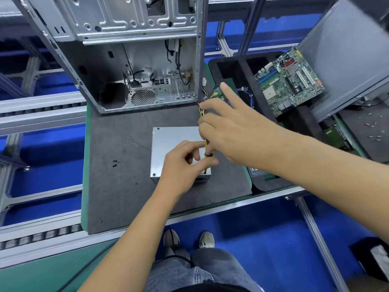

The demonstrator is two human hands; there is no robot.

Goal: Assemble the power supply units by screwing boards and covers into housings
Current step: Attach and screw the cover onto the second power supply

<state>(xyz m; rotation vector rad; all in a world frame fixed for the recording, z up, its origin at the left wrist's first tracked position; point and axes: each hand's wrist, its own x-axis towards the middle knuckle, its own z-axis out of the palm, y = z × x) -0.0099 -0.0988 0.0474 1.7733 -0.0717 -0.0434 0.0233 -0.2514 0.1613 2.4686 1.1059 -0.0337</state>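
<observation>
Below your hands, the silver power supply unit (176, 148) sits closed on the desk (117, 186); right hand (235, 131) grips a screwdriver (208, 149), left hand (185, 167) pinches its tip.

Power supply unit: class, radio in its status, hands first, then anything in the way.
Both hands, left hand and right hand, on screwdriver at power supply unit near-right corner. Yellow wires close by right hand.

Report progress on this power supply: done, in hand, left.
Done: the cover sits on the power supply, with screws showing at its far-left and near-left corners. In hand: both hands work a screwdriver at the near-right corner, the right hand on its handle, the left hand steadying the shaft. Left: loose screws wait on the mat.
</observation>
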